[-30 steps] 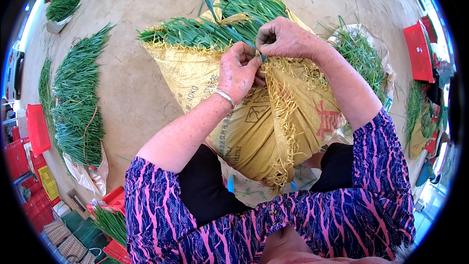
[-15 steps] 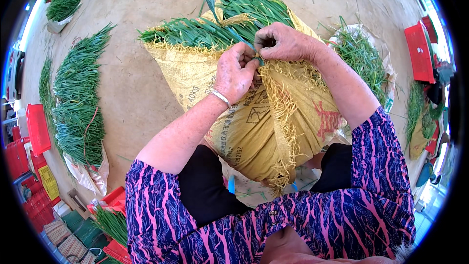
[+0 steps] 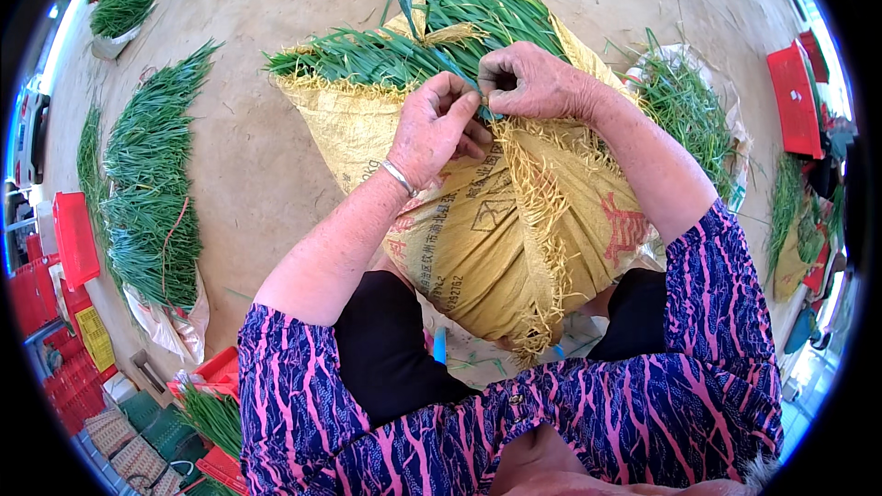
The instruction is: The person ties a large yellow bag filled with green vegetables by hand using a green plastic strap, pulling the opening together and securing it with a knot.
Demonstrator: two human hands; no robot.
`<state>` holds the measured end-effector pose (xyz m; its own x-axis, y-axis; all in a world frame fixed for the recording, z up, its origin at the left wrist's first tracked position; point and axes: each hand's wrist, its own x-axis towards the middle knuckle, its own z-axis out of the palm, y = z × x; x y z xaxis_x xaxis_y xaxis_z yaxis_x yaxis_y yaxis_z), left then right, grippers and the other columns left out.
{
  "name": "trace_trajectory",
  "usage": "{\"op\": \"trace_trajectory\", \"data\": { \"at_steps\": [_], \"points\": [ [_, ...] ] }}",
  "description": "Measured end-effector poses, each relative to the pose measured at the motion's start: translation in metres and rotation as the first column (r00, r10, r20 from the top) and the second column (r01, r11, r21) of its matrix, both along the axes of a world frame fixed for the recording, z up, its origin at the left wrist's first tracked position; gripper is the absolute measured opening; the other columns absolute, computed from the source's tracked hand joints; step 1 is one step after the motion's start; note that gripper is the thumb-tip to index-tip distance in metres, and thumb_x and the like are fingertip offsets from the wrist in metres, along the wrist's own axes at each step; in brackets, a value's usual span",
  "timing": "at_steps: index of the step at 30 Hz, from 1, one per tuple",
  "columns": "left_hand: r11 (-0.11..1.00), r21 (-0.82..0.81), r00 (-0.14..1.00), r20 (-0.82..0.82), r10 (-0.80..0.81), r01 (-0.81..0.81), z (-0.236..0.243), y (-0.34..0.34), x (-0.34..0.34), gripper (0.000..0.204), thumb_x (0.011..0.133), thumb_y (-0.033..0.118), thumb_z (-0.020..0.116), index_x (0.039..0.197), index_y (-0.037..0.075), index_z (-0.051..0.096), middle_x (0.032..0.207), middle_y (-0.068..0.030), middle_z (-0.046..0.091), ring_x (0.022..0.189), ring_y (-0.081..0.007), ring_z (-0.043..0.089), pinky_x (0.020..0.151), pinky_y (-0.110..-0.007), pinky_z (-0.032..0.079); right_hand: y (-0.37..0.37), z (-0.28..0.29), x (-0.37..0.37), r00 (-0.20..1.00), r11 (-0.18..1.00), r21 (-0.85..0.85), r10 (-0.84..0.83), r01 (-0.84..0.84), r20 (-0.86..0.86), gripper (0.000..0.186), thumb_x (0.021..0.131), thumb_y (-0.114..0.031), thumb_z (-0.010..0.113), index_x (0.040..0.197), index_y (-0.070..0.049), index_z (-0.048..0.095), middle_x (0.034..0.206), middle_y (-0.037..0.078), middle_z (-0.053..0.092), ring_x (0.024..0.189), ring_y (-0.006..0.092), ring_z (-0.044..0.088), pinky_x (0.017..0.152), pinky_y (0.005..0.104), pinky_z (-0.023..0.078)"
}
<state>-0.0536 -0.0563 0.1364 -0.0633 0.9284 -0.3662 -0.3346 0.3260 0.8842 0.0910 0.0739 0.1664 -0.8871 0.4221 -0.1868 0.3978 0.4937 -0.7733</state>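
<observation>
We have our left hand (image 3: 439, 129) and right hand (image 3: 533, 83) together at the top of the yellow sack (image 3: 496, 220), which rests against our knees and is stuffed with green leaves (image 3: 459, 14) that stick out of its open mouth. Both hands are curled, fingertips pinching a thin teal string (image 3: 457, 67) where the frayed edges of the sack meet. We judge the filling done and the sack drawn mostly closed along its fringed seam; the mouth at the far end still gapes, so the tying looks unfinished. On the floor (image 3: 266, 156) to our left lies a long spread of leaves (image 3: 152, 184), another heap (image 3: 684, 106) sits to the right, and red crates (image 3: 73, 239) stand at the edges
</observation>
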Motion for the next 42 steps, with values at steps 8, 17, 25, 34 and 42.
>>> {"op": "trace_trajectory", "data": {
  "at_steps": [8,17,25,34,42],
  "points": [
    [0.973,0.083,0.97,-0.133,-0.202,0.215,0.0,0.004,-0.017,0.011,0.093,0.006,0.058,0.1,-0.003,0.055,0.087,-0.009,0.065,0.075,-0.0153,0.068,0.065,-0.029,0.061,-0.004,0.003,-0.006,0.99,1.0,0.004,0.009,-0.01,0.138,0.022,0.069,-0.018,0.064,0.068,0.001,0.053,0.059,0.007,0.05,0.059,0.0121,0.045,0.055,0.031,0.04],
    [0.94,-0.044,0.914,-0.22,-0.341,0.34,-0.001,0.006,-0.025,0.006,0.093,0.005,0.054,0.097,0.001,0.053,0.079,-0.0084,0.068,0.069,-0.0137,0.068,0.06,-0.026,0.057,-0.019,0.005,-0.014,0.984,0.982,0.187,-0.035,0.002,0.174,0.026,0.065,-0.028,0.066,0.07,-0.003,0.066,0.069,0.018,0.065,0.064,0.0318,0.063,0.061,0.0392,0.051],
    [0.97,0.008,0.915,-0.334,-0.225,0.241,-0.005,-0.003,-0.011,0.005,0.095,0.007,0.054,0.097,0.003,0.051,0.077,-0.0044,0.065,0.065,-0.0091,0.063,0.057,-0.023,0.052,-0.011,0.003,-0.014,0.983,0.991,0.133,-0.045,0.021,0.181,0.026,0.064,-0.028,0.073,0.067,-0.003,0.065,0.063,0.011,0.063,0.059,0.0195,0.059,0.057,0.0338,0.048],
    [0.989,0.04,0.919,-0.376,-0.116,0.141,-0.006,-0.009,-0.004,0.005,0.093,0.003,0.056,0.097,0.0,0.053,0.082,-0.0061,0.066,0.072,-0.0104,0.065,0.064,-0.025,0.056,0.004,0.01,-0.022,0.951,0.993,-0.048,0.114,-0.104,0.287,0.032,0.062,-0.031,0.074,0.072,-0.001,0.069,0.065,0.01,0.065,0.059,0.0173,0.057,0.056,0.0335,0.046],
    [0.979,0.039,0.875,-0.456,-0.16,0.199,-0.012,0.0,-0.013,0.014,0.086,-0.002,0.059,0.1,-0.002,0.056,0.085,-0.0093,0.067,0.075,-0.014,0.068,0.065,-0.027,0.057,-0.017,0.009,-0.02,0.934,0.969,0.224,0.023,-0.109,0.356,0.035,0.065,-0.033,0.062,0.079,-0.002,0.071,0.082,0.023,0.067,0.08,0.0376,0.066,0.071,0.044,0.053]
  ]
}}
